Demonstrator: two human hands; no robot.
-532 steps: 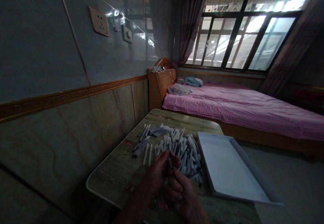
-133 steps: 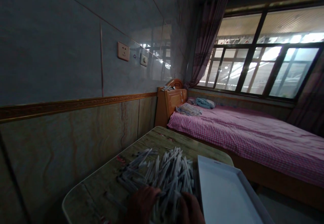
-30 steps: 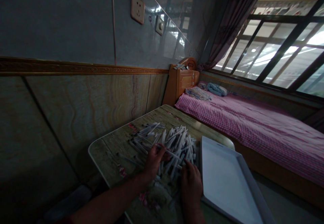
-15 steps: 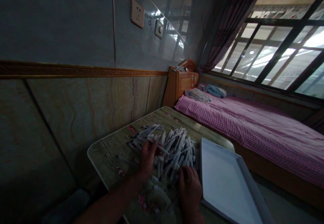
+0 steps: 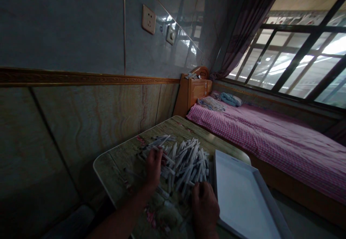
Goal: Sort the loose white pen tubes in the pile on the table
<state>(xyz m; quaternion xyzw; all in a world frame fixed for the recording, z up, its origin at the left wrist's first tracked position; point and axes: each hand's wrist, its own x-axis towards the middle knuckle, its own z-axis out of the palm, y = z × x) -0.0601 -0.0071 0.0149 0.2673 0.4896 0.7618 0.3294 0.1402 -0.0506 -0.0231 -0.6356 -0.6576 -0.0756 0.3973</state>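
A loose heap of slim white pens (image 5: pixel 189 156), some with dark ends, lies on the table. My left hand (image 5: pixel 154 167) is at the left side of the heap, its thumb and fingers closed on a white pen barrel (image 5: pixel 168 158) that slants down to the right. At the heap's near right edge, beside the tray, my right hand (image 5: pixel 204 204) is closed in a pinch. A small white tip (image 5: pixel 191 184) pokes out from its fingers; the rest of that piece is hidden.
A shallow white tray (image 5: pixel 243 195) lies at the table's right edge. The table (image 5: pixel 116 159), with its flower pattern, stands against the tiled wall (image 5: pixel 94 113). Behind it is a bed (image 5: pixel 256 131) with a pink checked sheet and a wooden headboard (image 5: pixel 198 89).
My hands have moved apart: the left went slightly left, the right slightly down and right. The thin piece that stretched between them no longer spans the gap. The view tilted up slightly.
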